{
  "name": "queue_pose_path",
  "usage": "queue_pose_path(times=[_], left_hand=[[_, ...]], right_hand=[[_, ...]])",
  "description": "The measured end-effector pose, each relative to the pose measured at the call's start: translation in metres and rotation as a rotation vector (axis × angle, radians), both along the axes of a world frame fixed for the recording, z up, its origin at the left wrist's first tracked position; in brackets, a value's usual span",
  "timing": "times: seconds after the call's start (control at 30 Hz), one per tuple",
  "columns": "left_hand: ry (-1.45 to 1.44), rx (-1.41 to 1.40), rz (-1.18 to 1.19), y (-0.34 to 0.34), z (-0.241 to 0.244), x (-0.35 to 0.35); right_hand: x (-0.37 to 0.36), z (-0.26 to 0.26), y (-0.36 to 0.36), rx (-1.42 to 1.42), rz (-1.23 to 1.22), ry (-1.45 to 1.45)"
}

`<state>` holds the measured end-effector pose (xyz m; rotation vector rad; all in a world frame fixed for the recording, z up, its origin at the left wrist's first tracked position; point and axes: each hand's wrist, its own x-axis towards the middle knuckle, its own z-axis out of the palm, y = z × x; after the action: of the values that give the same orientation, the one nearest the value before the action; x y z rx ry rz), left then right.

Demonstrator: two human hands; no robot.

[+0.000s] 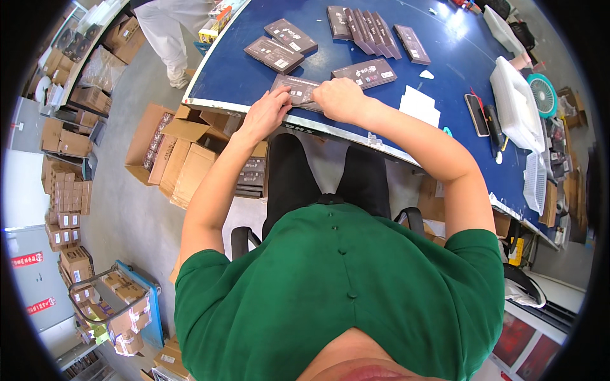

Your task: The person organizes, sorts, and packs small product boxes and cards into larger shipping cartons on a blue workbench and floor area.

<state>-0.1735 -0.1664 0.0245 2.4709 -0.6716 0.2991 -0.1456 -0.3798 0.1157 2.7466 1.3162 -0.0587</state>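
Near the table's front edge lies a dark, flat printed box (301,85), its printed upper face towards me. My left hand (267,113) is at its near left corner, fingertips on the top and thumb by the front edge. Over the right end of the same box, my right hand (340,99) is curled into a fist. A small dark tip shows beside its fingers; what it belongs to is hidden. Just behind my right hand sits another dark box (369,74). Two more boxes, one (275,55) overlapping the other (291,36), lie farther back on the left.
Several dark boxes (371,33) lean in a row at the back of the blue table (443,62). White paper (419,105), a phone (476,114) and a white plastic tray (517,102) lie right. Open cartons (190,157) stand on the floor left; a person's legs (167,38) are beyond.
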Motion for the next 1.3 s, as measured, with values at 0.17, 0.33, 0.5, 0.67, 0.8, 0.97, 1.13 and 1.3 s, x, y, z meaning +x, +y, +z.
queue_pose_path(times=[0.17, 0.33, 0.5, 0.67, 0.8, 0.97, 1.13, 1.3], left_hand=[[-0.011, 0.040, -0.018, 0.004, -0.005, 0.004], [0.054, 0.014, -0.019, 0.009, -0.004, 0.006], [0.069, 0.020, -0.032, 0.007, -0.005, 0.006], [0.084, -0.005, -0.064, 0.004, -0.005, 0.003], [0.070, 0.007, -0.102, 0.011, -0.003, 0.008], [0.038, 0.045, -0.107, 0.005, -0.002, 0.008], [0.054, 0.038, -0.092, 0.006, 0.002, 0.006], [0.035, 0.045, -0.082, 0.033, 0.006, 0.007]], right_hand=[[0.008, -0.019, -0.001, 0.014, 0.008, 0.049], [0.000, -0.013, 0.003, 0.007, 0.057, -0.014], [-0.014, -0.013, -0.009, 0.000, 0.012, -0.023], [-0.021, -0.016, -0.041, -0.002, -0.086, 0.013], [-0.025, -0.014, -0.055, 0.027, -0.092, 0.015], [-0.021, -0.022, -0.031, 0.168, -0.076, 0.015], [-0.009, -0.039, -0.012, 0.154, -0.020, -0.027], [-0.016, -0.033, 0.001, 0.127, -0.060, 0.001]])
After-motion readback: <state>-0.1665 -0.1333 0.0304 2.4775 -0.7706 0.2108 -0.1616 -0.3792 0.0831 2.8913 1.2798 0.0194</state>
